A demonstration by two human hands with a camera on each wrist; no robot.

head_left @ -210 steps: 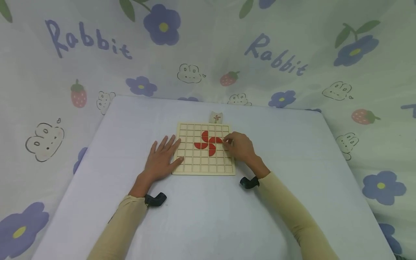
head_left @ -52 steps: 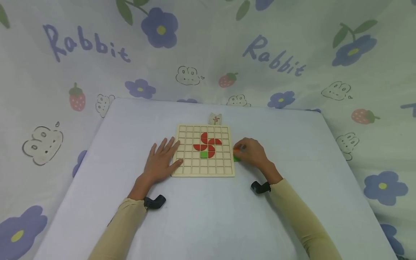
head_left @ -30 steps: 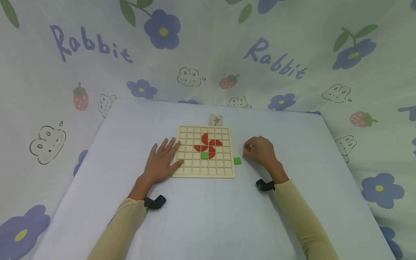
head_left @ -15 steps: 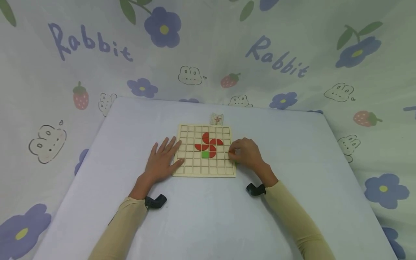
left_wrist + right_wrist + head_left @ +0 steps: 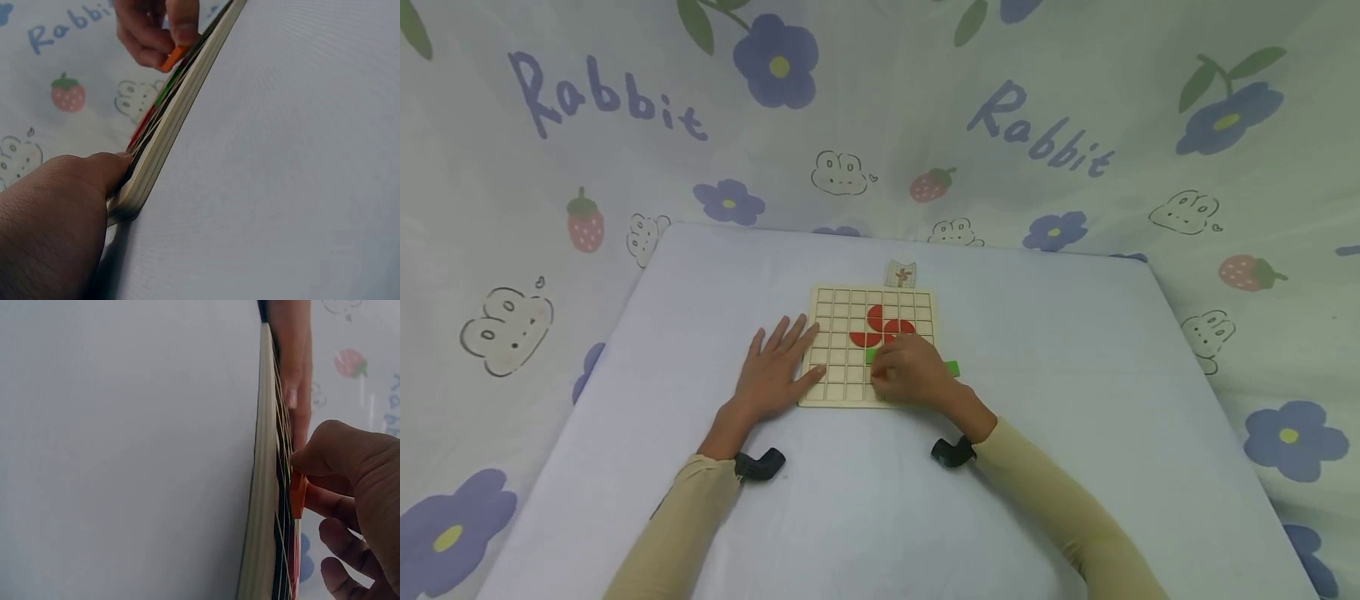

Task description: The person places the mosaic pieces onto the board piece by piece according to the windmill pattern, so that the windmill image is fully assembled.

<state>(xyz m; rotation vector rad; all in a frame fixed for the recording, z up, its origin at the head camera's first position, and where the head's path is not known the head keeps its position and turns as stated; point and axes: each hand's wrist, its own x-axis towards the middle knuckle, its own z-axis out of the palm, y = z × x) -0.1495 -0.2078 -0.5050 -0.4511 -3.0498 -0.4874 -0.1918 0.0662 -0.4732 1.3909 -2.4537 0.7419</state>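
Note:
A light wooden grid board lies on the table. Several red rounded tiles form a pinwheel on it, and a green tile sits just below. My left hand rests on the board's left edge with its fingers spread. Over the lower middle of the board, my right hand pinches an orange tile between thumb and fingers. That tile is tilted at the board's surface in the left wrist view; whether it touches a cell, I cannot tell. My right hand hides part of the pinwheel.
Another green tile lies beside the board's right edge. A small card printed with a red pinwheel pattern stands behind the board. White cloth covers the table, and a patterned curtain hangs behind it.
My right hand has moved left from beyond the board's right edge to over its lower middle, carrying the orange tile. A green tile has joined the pinwheel since the earliest frame. My left hand stays put.

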